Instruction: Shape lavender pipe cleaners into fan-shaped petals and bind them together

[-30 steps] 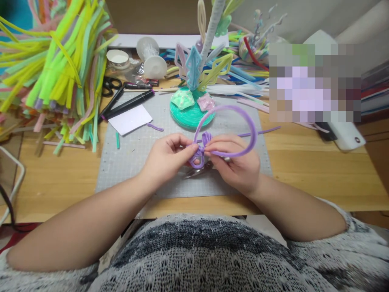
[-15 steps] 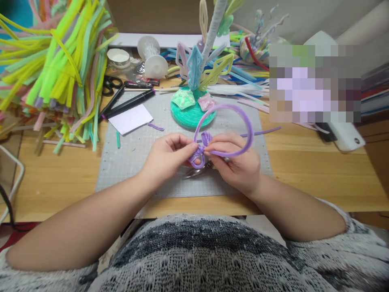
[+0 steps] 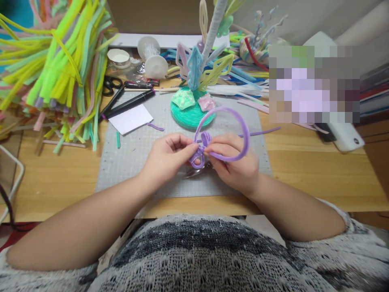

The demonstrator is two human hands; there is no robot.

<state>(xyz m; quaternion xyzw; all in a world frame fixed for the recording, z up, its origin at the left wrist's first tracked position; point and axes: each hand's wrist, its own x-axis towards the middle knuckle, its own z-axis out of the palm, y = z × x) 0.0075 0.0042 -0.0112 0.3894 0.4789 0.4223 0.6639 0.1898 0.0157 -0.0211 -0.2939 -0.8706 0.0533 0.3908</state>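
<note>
Fingers and thumb of the left hand [image 3: 164, 158] pinch the small, tightly folded loops of a purple fuzzy stem [image 3: 246, 142] just above the grey cutting mat [image 3: 130, 178]; those of the right hand [image 3: 238, 170] grip the same stem beside that pinch, its big open loop arching over the right hand. The step in hand looks to be bending the stem into petal-like loops, bound at the middle. The next move seems to call for a firm left pinch while the right draws the big loop in without kinking it.

For writing, going left to right: the bundle of bright stems [image 3: 45, 52] shows no label I can make out. A small black pen [image 3: 138, 85] at the far left carries pale marks too small to read. The white card [image 3: 131, 119] near the thick marker [image 3: 130, 104] looks blank. At the far right, a white device [image 3: 349, 136] bears a small round dark mark, illegible; a pixelated patch beside it hides whatever is there.
</note>
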